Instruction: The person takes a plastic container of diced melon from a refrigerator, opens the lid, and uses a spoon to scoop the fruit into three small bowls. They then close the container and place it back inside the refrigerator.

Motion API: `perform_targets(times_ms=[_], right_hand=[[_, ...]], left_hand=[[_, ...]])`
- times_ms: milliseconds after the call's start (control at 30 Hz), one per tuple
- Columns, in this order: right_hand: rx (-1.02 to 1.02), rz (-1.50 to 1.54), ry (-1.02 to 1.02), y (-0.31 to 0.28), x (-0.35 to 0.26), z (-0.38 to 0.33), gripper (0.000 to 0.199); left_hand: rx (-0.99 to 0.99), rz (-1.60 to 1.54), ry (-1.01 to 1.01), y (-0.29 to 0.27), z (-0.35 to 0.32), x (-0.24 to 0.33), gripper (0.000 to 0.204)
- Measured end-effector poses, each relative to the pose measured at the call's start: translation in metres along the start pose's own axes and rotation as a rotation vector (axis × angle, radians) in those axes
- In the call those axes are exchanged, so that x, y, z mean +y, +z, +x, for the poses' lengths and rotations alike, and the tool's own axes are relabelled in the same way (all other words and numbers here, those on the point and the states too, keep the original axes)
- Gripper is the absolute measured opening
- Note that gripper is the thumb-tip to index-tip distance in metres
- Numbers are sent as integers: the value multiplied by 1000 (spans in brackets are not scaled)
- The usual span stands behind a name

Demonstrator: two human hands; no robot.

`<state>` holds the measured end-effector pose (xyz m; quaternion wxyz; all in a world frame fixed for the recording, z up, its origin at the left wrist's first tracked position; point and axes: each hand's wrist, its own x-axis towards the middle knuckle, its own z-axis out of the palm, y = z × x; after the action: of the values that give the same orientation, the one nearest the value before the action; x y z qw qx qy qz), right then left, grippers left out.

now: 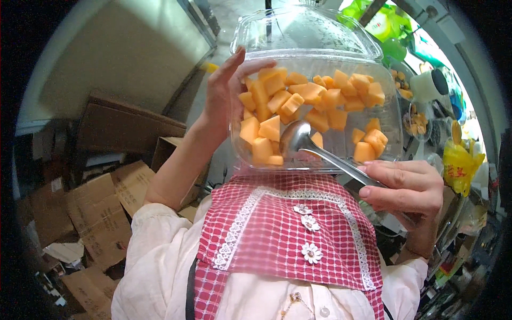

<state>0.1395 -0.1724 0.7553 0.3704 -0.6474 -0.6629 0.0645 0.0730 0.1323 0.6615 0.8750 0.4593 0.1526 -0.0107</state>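
Note:
A clear plastic container (396,120) with its hinged lid (309,32) raised is held up in front of my chest. My left hand (226,88) grips its left side, with part of the fingers behind the clear wall. Inside lie several orange melon chunks (312,96), most along the far and left parts, with a small group at the near right corner. My right hand (402,189) is closed round the handle of a metal spoon (297,137). The spoon's bowl rests over the container's near middle, beside the left chunks. Whether it touches the bottom cannot be made out.
Flattened cardboard boxes (93,213) pile up at the left, below a pale wall (122,64). On the right stand more clear containers with fruit pieces (416,121), a white cup-like vessel (429,85) and a yellow plastic bag (461,165). Green bags (381,24) hang at the far right.

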Motion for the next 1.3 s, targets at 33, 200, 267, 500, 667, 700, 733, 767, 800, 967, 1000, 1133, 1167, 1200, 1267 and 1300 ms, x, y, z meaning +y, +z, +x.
perform_targets(times_ms=[33, 200, 267, 500, 667, 700, 733, 767, 800, 967, 1000, 1133, 1167, 1200, 1267, 1300], right_hand=[[0, 5, -8, -5, 10, -13, 18], [-50, 124, 173, -35, 18, -58, 21], [40, 95, 299, -35, 23, -71, 27], [115, -20, 279, -34, 5, -83, 18], [178, -345, 101, -32, -30, -105, 16], [193, -330, 111, -30, -31, -108, 16], [208, -316, 123, -28, -32, -110, 15], [210, -316, 133, -26, -29, -109, 15], [190, -395, 89, -26, -27, -110, 15], [118, -434, -41, -20, -10, -104, 15], [105, -433, -50, -23, -10, -108, 15], [138, -414, 22, -29, -19, -95, 16], [135, -421, 30, -33, -26, -94, 16], [143, -400, 86, -35, -30, -93, 16], [167, -406, 144, -34, -33, -92, 15], [163, -403, 141, -35, -34, -92, 15]], left_hand=[[13, -3, 8, 4, 7, -10, 84], [6, 82, 40, 29, 15, -38, 84], [-12, 83, 26, 33, 18, -48, 86], [-36, 163, 40, 76, 12, -63, 88], [34, 68, 83, 93, 12, -77, 77], [31, 69, 76, 96, 16, -75, 77], [23, 54, 89, 98, 20, -74, 77], [15, 39, 101, 100, 24, -71, 76], [16, 35, 99, 102, 25, -70, 76], [40, -6, 114, 95, 24, -70, 77], [31, -6, 108, 92, 25, -65, 77], [11, -2, 83, 85, 28, -56, 78], [13, -10, 75, 85, 29, -56, 79], [17, -11, 77, 84, 28, -55, 79], [74, -5, 109, 82, 27, -52, 79], [79, -8, 111, 81, 25, -50, 79]])
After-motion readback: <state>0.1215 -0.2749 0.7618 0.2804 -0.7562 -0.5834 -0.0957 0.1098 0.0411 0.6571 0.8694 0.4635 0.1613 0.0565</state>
